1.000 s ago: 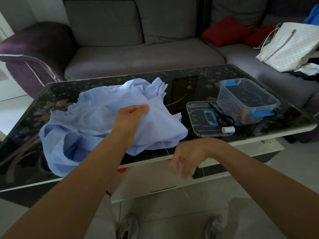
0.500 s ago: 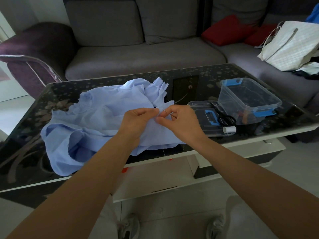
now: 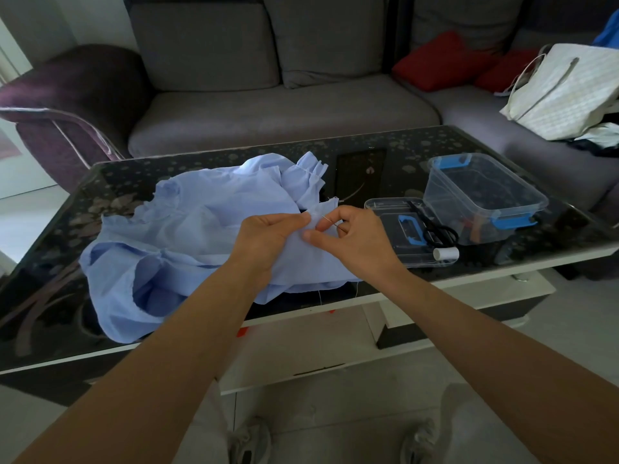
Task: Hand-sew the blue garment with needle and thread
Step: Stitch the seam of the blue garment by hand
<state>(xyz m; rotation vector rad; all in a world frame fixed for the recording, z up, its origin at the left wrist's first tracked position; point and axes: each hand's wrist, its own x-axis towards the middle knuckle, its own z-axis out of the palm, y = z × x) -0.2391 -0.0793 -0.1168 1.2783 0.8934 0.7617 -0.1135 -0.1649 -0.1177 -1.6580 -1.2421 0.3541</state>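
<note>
I held both forearms extended; left hand [image 3: 268, 239] pinched the garment [image 3: 201, 236], right hand [image 3: 356, 244] pinched the needle [image 3: 330, 221] just beside that grip.

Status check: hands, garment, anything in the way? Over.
Left hand pinches garment fold. Right hand pinches needle at the cloth. Nothing between the hands; scissors, spool off to the right.

The blue garment [image 3: 187, 249] covered the table's [image 3: 361, 152] left and middle, the left hand [image 3: 268, 236] gripping it and the right hand [image 3: 355, 239] pinching the needle [image 3: 330, 221] at its right edge. Just to the right lay a lid [image 3: 385, 209] with scissors [image 3: 432, 226] and spool [image 3: 445, 253], a clear box [image 3: 485, 192] behind. Bare glass ran between garment and box.
</note>
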